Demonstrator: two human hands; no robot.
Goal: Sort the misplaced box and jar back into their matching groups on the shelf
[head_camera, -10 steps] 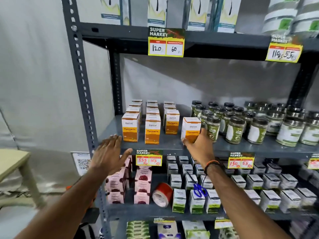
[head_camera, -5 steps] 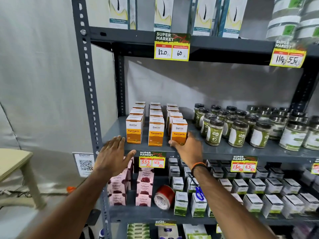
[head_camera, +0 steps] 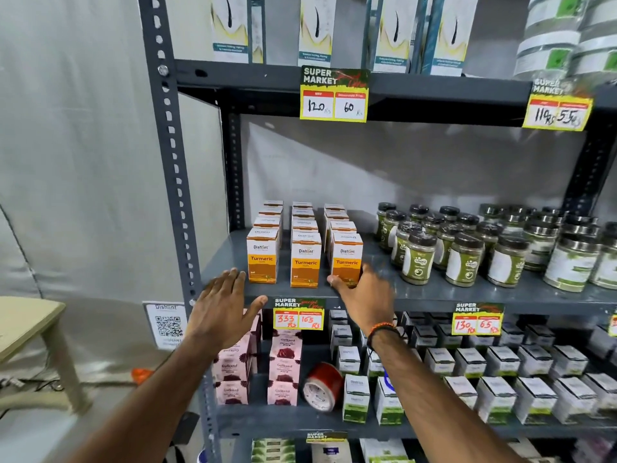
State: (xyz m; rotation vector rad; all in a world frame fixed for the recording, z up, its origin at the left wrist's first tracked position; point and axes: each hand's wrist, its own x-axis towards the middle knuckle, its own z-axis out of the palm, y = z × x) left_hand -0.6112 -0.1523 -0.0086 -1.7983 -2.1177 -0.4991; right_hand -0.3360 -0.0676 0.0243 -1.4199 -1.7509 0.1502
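Observation:
Three rows of orange-and-white turmeric boxes stand on the left of the grey middle shelf (head_camera: 434, 295). My right hand (head_camera: 365, 299) wraps the base of the front box of the right row (head_camera: 347, 253), thumb on its left and fingers on its right. The box stands upright on the shelf, in line with the other front boxes (head_camera: 305, 262). My left hand (head_camera: 222, 305) hovers open at the shelf's front edge, fingers spread, just left of the left front box (head_camera: 262, 255). Green-labelled spice jars (head_camera: 419, 259) with dark lids fill the shelf's right side.
A perforated grey upright (head_camera: 170, 162) bounds the shelf on the left. The lower shelf holds pink Gulkand boxes (head_camera: 230, 372), a red tape roll (head_camera: 322, 390) and several white-green boxes (head_camera: 494, 402). Price tags (head_camera: 298, 318) hang on the edges. A beige table (head_camera: 26, 322) stands at left.
My right hand carried the turmeric box leftward from beside the jars to the front of the right box row. My left hand stayed open by the shelf edge.

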